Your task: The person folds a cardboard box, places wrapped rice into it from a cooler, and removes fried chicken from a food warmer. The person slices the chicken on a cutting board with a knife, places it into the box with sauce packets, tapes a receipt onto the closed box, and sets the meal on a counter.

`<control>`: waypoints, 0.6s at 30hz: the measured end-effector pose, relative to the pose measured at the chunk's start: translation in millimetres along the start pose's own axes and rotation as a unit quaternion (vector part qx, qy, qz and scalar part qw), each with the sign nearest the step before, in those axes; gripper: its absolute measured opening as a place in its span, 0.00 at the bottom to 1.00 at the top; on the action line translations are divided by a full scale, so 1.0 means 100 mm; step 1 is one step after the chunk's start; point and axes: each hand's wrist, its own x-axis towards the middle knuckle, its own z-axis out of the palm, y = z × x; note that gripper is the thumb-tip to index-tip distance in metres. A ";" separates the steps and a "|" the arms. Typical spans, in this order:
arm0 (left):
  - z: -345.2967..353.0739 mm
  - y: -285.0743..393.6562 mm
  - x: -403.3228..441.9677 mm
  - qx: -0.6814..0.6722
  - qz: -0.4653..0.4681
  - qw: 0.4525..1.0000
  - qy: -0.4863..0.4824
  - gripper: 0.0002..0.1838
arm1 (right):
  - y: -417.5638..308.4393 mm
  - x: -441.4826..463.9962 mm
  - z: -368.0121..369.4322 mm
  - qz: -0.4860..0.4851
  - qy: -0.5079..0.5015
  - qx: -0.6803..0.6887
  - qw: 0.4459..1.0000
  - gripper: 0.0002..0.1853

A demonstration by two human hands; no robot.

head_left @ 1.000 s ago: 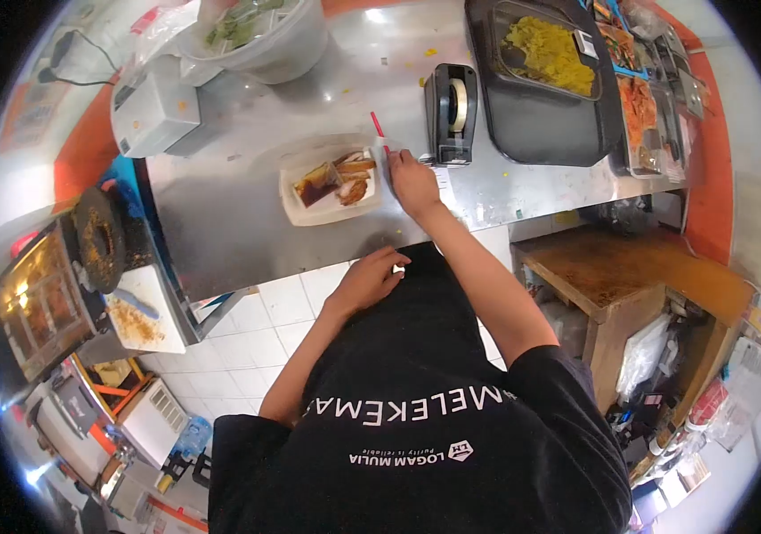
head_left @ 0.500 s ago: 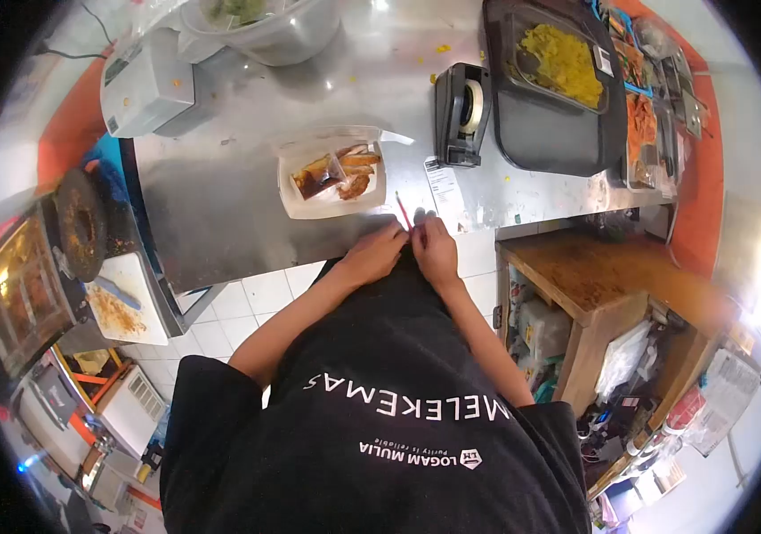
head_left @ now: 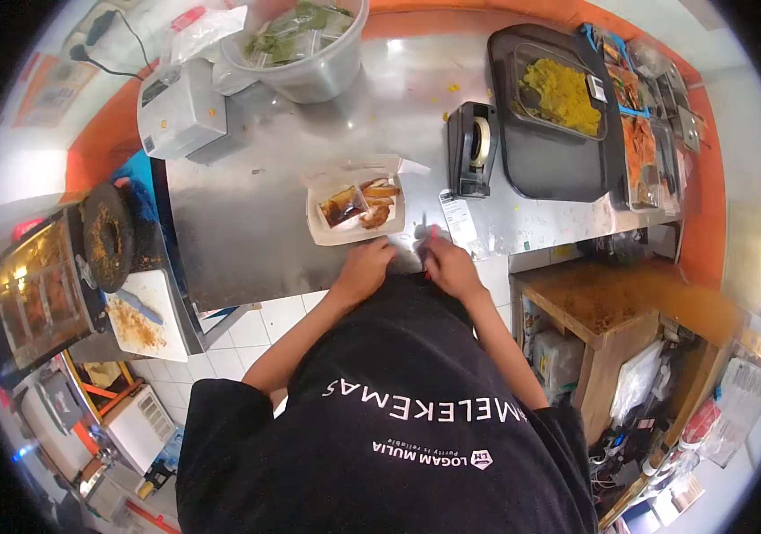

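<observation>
My left hand (head_left: pixel 364 269) is closed at the table's front edge, its fingertips on a small, shiny, see-through piece that looks like a plastic bag (head_left: pixel 406 255). Close by on the right, my right hand (head_left: pixel 452 267) is closed round a thin red stick (head_left: pixel 433 233); its exact kind is too small to tell. The far side of the see-through piece reaches the right fingers. Just beyond my left hand stands an open white paper food box (head_left: pixel 342 237), with browned food pieces (head_left: pixel 380 203) and a clear packet of dark sauce (head_left: pixel 342 206) inside.
A black tape dispenser (head_left: pixel 472 151) and a printed paper slip (head_left: pixel 458 218) lie right of the box. Further right are a black tray (head_left: pixel 554 182) and a container of yellow food (head_left: pixel 561 96). A white printer-like device (head_left: pixel 180 116) and a plastic tub (head_left: pixel 314 84) stand back left.
My hands have moved apart, and the see-through piece now shows between them. The red stick has moved along with my right hand. The camera view has shifted, so the table appears lower.
</observation>
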 end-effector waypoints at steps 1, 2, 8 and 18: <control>-0.09 0.06 -0.02 0.031 0.003 0.999 0.003 0.13 | 0.03 -0.07 -0.08 0.004 0.012 0.043 0.999 0.19; -0.14 0.09 -0.05 0.062 0.005 0.998 0.007 0.13 | 0.07 -0.14 -0.14 0.009 0.022 0.085 0.996 0.17; -0.05 0.17 0.13 -0.070 0.156 0.982 -0.079 0.20 | 0.41 -0.44 -0.29 0.106 0.135 0.134 0.976 0.08; 0.55 0.56 0.80 -0.063 0.016 0.984 -0.168 0.24 | 0.52 -0.24 -0.39 0.162 0.161 0.272 0.935 0.13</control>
